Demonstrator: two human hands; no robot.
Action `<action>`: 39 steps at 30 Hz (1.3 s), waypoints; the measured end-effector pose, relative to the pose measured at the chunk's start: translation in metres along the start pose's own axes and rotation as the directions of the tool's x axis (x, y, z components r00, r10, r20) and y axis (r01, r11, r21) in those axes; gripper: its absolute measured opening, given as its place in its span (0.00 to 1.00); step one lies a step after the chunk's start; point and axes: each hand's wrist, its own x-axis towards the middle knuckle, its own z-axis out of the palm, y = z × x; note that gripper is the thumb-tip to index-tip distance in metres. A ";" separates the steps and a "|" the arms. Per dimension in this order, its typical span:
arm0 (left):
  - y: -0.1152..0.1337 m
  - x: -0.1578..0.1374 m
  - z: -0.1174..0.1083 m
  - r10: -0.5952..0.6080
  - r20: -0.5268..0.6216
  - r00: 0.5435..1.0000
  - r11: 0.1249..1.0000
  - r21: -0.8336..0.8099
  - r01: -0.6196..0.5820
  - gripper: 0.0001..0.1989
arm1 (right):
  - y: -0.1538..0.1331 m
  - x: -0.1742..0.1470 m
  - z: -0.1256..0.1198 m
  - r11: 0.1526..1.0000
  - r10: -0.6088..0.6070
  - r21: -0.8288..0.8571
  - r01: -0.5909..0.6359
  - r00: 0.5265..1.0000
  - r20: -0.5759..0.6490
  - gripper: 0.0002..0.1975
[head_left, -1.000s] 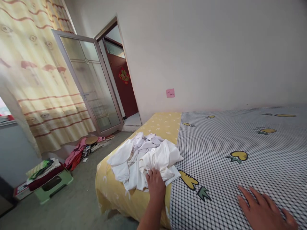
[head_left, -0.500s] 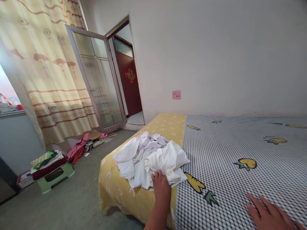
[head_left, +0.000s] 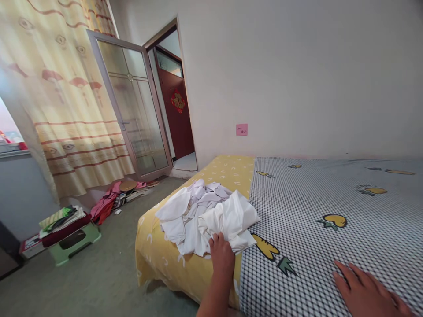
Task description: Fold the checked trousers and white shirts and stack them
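A crumpled heap of white clothes lies on the yellow part of the bed, near its left corner. The bundled white cloth at the heap's front right partly overlaps the checked sheet. My left hand is at the front edge of this cloth, its fingers curled into the fabric. The fingertips are partly hidden in the folds. Over the black-and-white checked sheet on the right, my right hand is spread with fingers apart. It holds nothing.
A green stool with folded cloths stands on the floor at left. Pink and red items lie by the curtain. A glass door stands open beside the doorway. The wall bears a pink note.
My right hand has shifted slightly left and up in view. The left hand keeps its place at the cloth, and the whole view has turned a little.
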 end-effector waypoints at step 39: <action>0.050 -0.127 0.000 0.034 0.113 0.993 0.920 -0.391 0.013 0.17 | -0.024 -0.009 -0.022 0.984 0.050 -0.177 -0.027 0.991 0.126 0.29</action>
